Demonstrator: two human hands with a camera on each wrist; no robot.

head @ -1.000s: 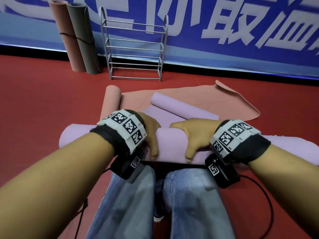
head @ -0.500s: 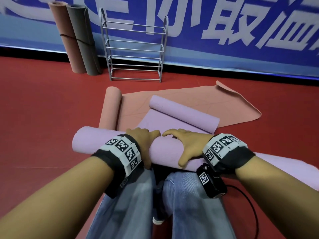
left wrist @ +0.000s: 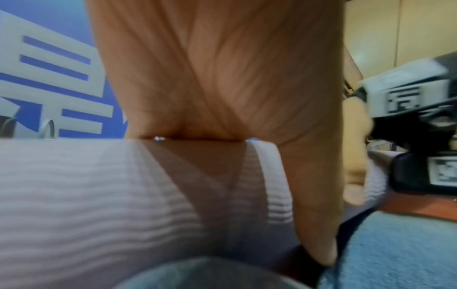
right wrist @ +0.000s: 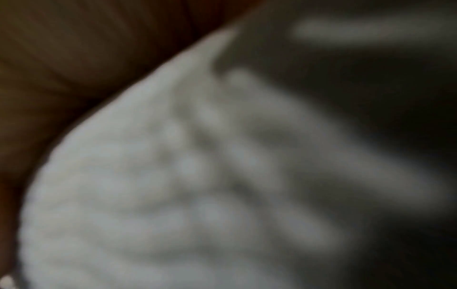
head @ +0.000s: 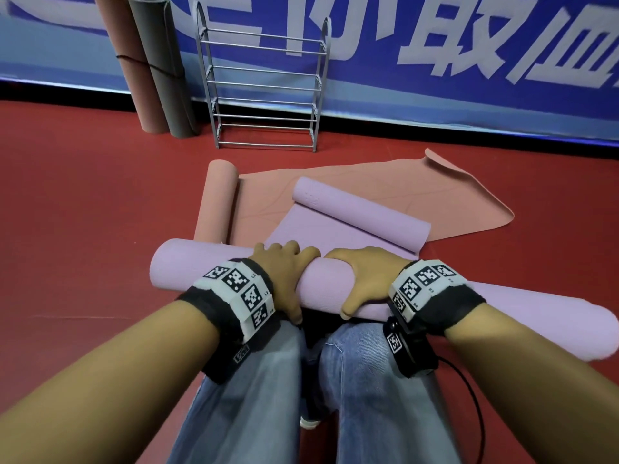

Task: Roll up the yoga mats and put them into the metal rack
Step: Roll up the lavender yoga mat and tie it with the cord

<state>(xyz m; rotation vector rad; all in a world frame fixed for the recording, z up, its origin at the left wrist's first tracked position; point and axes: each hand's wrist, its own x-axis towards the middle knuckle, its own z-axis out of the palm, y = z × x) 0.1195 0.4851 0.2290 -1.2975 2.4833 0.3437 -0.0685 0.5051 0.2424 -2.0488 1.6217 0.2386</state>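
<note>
A rolled purple yoga mat (head: 201,266) lies across my knees, left end up, right end low at the right. My left hand (head: 284,269) and right hand (head: 361,272) grip its middle side by side, fingers over the far side, thumbs on the near side. In the left wrist view my palm (left wrist: 210,68) presses on the ribbed mat (left wrist: 86,185). The right wrist view is dark and blurred, showing only mat (right wrist: 148,195). A second purple mat (head: 361,216), partly rolled, lies on a flat pink mat (head: 418,182). The metal rack (head: 264,85) stands at the wall, its shelves bare.
A pink roll (head: 216,199) forms the left end of the pink mat. A pink rolled mat (head: 127,61) and a grey one (head: 160,61), tied together, lean on the blue banner wall left of the rack. Red floor lies all around.
Both hands have slid inward along the purple roll and now nearly touch at its middle. The roll's left end has shifted a little right.
</note>
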